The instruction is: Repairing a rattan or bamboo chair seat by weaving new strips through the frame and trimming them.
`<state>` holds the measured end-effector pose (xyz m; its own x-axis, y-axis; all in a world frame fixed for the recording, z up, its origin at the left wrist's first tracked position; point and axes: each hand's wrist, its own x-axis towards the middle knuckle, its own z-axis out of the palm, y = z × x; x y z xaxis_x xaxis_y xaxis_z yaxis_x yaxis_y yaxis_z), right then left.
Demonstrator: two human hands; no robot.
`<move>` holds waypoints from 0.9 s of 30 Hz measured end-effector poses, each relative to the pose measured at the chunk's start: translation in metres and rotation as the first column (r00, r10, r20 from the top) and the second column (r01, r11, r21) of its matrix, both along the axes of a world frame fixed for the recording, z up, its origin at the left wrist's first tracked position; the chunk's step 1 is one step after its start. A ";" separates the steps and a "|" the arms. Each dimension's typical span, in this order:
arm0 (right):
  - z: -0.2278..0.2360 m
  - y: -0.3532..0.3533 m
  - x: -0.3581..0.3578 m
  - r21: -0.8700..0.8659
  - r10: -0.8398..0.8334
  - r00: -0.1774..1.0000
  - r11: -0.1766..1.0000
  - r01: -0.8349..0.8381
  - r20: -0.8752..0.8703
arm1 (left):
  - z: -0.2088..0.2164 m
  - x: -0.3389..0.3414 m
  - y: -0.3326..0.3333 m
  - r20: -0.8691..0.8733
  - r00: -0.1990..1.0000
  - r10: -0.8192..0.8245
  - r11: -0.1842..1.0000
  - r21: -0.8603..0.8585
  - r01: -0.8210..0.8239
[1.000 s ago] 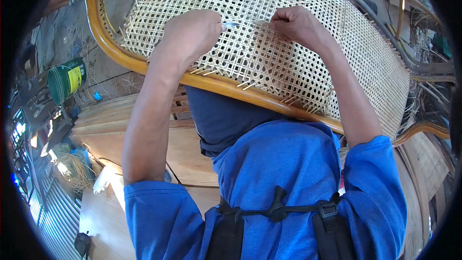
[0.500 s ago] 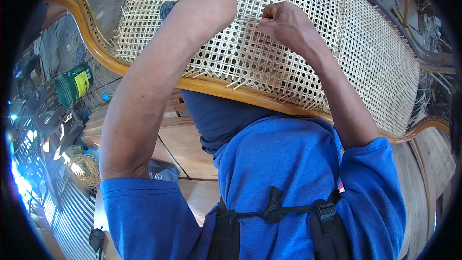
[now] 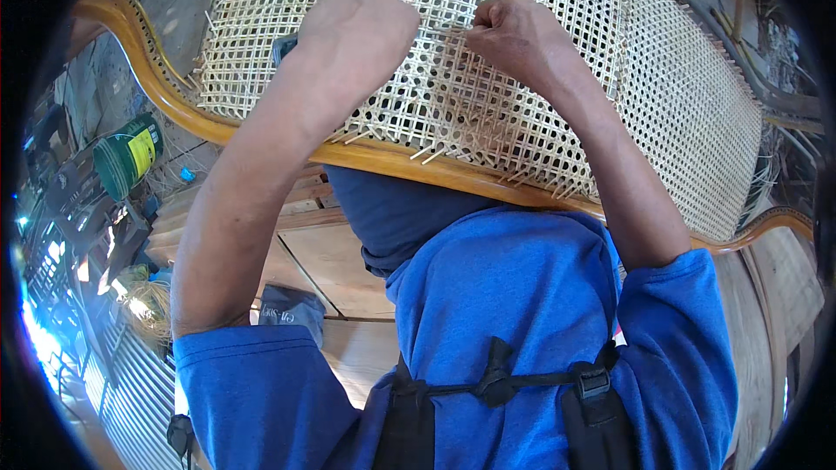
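A woven cane panel (image 3: pixel 470 113) in an open, holed pattern lies across a curved, varnished wooden frame (image 3: pixel 401 163) in front of me. Over its left part bends my left hand (image 3: pixel 366 30), with the back of the hand covering its fingers. A small dark blue-grey thing (image 3: pixel 283 48) shows beside that wrist; I cannot make out what it is. To the right, my right hand (image 3: pixel 514 35) is closed in a pinch low over the weave. A thin pale cane strand (image 3: pixel 446 32) runs leftward from its fingertips. Short loose cane ends (image 3: pixel 427 153) stick out along the near edge.
A green bucket (image 3: pixel 126 157) with a yellow label stands at the left. Below it lies a bundle of cane strips (image 3: pixel 144 305). A grey bag (image 3: pixel 290 309) rests on wooden boards (image 3: pixel 335 270) by my left arm. Dark poles (image 3: pixel 688 9) run along the far right.
My left hand has shifted slightly left and a little nearer, away from the right hand. The right hand remains pinched at nearly the same spot.
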<state>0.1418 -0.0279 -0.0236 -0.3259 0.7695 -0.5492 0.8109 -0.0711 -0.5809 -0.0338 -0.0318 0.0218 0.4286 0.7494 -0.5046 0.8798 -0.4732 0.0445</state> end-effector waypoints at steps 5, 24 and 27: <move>-0.003 -0.007 -0.006 0.096 -0.027 0.999 0.995 0.030 -0.033 | -0.004 -0.004 -0.009 0.053 0.999 -0.002 0.998 0.057 -0.001; -0.011 -0.001 -0.018 0.540 0.062 0.986 0.841 0.033 -0.157 | 0.010 -0.026 0.000 0.021 0.997 0.080 0.995 0.056 -0.081; 0.009 -0.001 -0.031 0.330 0.070 0.876 0.938 0.105 -0.477 | 0.039 -0.054 -0.001 -0.200 0.966 0.164 0.986 0.019 -0.164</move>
<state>0.1106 -0.0293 -0.0146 -0.4633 0.8854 -0.0378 0.4296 0.1871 -0.8834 -0.0876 -0.0331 0.0605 0.1906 0.8023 -0.5656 0.9362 -0.3218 -0.1411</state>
